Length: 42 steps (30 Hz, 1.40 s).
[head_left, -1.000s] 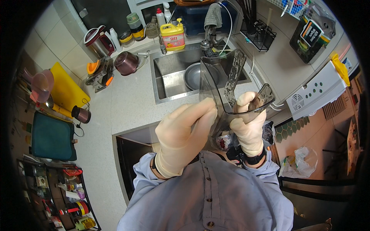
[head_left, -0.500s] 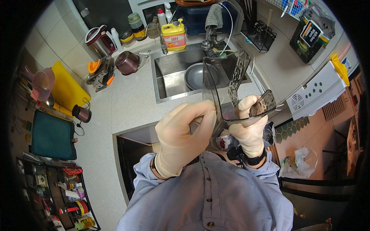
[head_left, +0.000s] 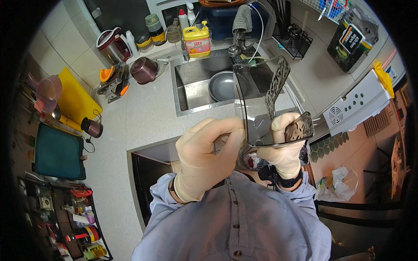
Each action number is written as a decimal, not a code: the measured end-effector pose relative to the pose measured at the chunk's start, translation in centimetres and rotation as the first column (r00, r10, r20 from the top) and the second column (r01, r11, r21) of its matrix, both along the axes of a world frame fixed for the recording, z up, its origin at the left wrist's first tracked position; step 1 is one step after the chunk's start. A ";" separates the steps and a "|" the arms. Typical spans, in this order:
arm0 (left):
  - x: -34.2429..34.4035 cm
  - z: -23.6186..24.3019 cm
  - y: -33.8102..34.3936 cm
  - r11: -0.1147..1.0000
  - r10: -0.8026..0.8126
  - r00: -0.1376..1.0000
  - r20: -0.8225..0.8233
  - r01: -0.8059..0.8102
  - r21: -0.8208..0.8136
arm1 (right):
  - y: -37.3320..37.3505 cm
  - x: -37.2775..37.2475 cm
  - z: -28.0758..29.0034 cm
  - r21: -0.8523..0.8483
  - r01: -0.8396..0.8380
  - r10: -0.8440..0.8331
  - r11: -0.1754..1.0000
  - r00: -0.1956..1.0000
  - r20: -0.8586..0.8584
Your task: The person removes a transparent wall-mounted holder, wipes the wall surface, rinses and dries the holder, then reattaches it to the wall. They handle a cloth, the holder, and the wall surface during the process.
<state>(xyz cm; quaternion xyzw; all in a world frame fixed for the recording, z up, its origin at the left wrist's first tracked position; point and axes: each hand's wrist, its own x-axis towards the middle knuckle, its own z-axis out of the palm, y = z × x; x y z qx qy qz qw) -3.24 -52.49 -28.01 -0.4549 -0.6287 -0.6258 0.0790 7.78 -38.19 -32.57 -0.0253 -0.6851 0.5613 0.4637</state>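
Both my hands wear cream rubber gloves. Between them, in front of the sink, is a see-through grey plastic container with dark mottled, cut-out-looking strips on its right part. My left hand pinches its left edge, thumb and fingers pressed together. From below, my right hand grips the near right corner, its thumb hooked over the wall inside. The container hangs in the air above the counter's front edge, tilted. Behind it, a grey round pan rests in the steel sink, partly covered by the container's clear wall.
A yellow soap jug and the faucet stand behind the sink. To its left are a dark red pot and a kettle. A yellow cutting board and a spice rack line the left side.
The container has shifted slightly to the right and turned a little, its near edge lower. My right hand has turned with it; my left hand keeps its pinch in nearly the same place.
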 end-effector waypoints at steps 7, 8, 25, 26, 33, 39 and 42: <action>0.1 0.2 0.3 0.995 -0.084 0.996 -0.034 0.086 0.056 | -0.4 -0.5 0.0 -0.485 -0.259 0.224 0.835 0.966 -0.130; 0.0 0.2 0.3 0.992 -0.105 0.993 -0.056 0.108 0.062 | -0.3 -0.2 0.4 -0.428 -0.285 0.289 0.858 0.956 -0.056; -0.5 0.3 -0.2 0.989 -0.122 0.972 -0.199 0.135 0.053 | -0.7 0.0 3.2 -0.502 -0.365 0.412 0.784 0.911 -0.018; -0.5 0.4 -0.2 0.988 -0.135 0.976 -0.169 0.145 0.050 | -0.6 0.1 3.3 -0.509 -0.339 0.407 0.791 0.913 0.025; -1.3 0.6 -0.6 0.967 -0.253 0.964 -0.085 0.255 0.008 | -0.5 0.3 3.5 -0.546 -0.296 0.421 0.784 0.900 0.116; -1.1 0.0 -0.1 0.971 -0.231 0.973 -0.014 0.231 0.054 | -0.5 0.3 3.5 -0.555 -0.300 0.422 0.775 0.901 0.101; -0.9 -0.1 0.1 0.975 -0.204 0.979 0.009 0.203 0.091 | -0.4 0.3 3.2 -0.543 -0.306 0.409 0.782 0.909 0.076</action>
